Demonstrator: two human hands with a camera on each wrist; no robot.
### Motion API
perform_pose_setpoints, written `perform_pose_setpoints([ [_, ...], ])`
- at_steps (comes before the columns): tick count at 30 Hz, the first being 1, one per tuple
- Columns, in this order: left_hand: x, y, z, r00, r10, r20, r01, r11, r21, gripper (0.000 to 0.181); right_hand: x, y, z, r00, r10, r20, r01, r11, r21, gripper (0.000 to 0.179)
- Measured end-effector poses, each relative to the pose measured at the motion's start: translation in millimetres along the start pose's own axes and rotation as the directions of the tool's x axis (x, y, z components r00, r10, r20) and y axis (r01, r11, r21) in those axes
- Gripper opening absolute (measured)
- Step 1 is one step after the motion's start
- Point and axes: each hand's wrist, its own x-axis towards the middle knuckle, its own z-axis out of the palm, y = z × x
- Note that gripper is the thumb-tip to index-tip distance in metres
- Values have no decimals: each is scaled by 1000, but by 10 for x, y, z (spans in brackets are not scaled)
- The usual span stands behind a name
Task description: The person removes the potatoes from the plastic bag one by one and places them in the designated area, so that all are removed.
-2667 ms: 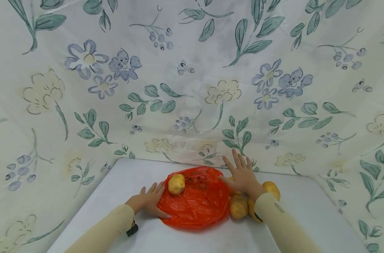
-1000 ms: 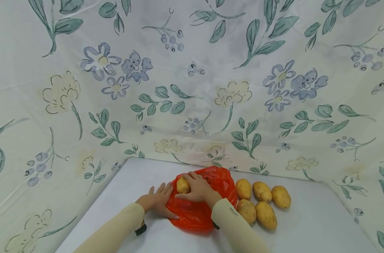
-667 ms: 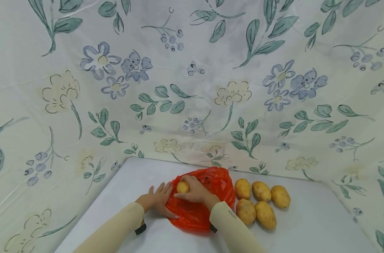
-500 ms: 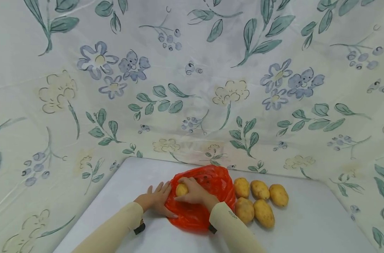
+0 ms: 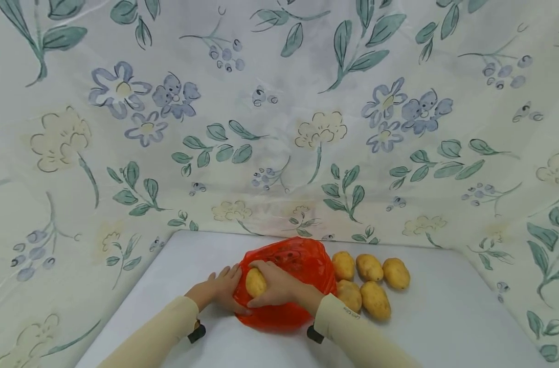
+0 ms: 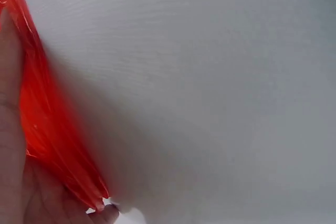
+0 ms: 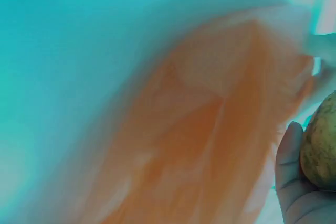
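A red plastic bag (image 5: 284,317) lies on the white table in the head view, dark print showing on its far part. My right hand (image 5: 279,286) grips a yellow potato (image 5: 255,282) above the bag's left side. The right wrist view has the same potato (image 7: 321,145) against the thumb and palm. At the bag's left edge my left hand (image 5: 221,291) rests with its fingers extended, touching the plastic. In the left wrist view the bag (image 6: 47,124) lies along that hand's palm and fingers. What is inside the bag is hidden.
Several potatoes (image 5: 376,300) sit in two rows on the table (image 5: 445,317), just right of the bag. Behind the table hangs a floral cloth (image 5: 279,128). A dark wrist camera (image 5: 197,332) shows under the left sleeve.
Since the first frame my right hand has moved left from beside the potatoes and taken hold of the potato on the bag. It has lifted slightly. My left hand stays at the bag's edge.
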Motion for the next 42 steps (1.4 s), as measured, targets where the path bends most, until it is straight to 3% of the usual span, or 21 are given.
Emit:
perform_pose_setpoints([
  [4, -34, -61, 18, 999, 14, -33, -14, 1000, -12, 123, -249, -31, -131, 997, -72, 9, 71, 997, 28, 80],
  [7, -71, -129, 14, 996, 30, -79, -31, 999, -13, 123, -502, 44, -249, 996, -84, -3, 84, 994, 63, 78],
  [15, -216, -240, -23, 978, 54, -199, -76, 991, -107, 136, -1165, 436, -629, 990, 33, -139, -17, 993, 115, 78],
  [18, -272, -240, -59, 975, 58, -215, -94, 982, -163, 136, -1370, 583, -787, 970, 107, -218, -87, 991, 102, 80],
  [22, -309, -205, -89, 972, 74, -225, -123, 969, -213, 128, -1621, 833, -955, 920, 210, -331, -187, 977, 101, 81],
  [29, -321, -143, 13, 974, 139, -178, -173, 966, -194, 121, -2067, 1471, -998, 844, 206, -495, -175, 978, 110, 85],
  [34, -325, -131, 46, 982, 155, -108, -170, 973, -158, 122, -2272, 1763, -954, 805, 274, -527, -255, 961, 110, 89],
  [42, -288, -91, -15, 994, 103, -47, -109, 982, -156, 123, -2328, 1994, -873, 814, 354, -460, -339, 933, 118, 91],
])
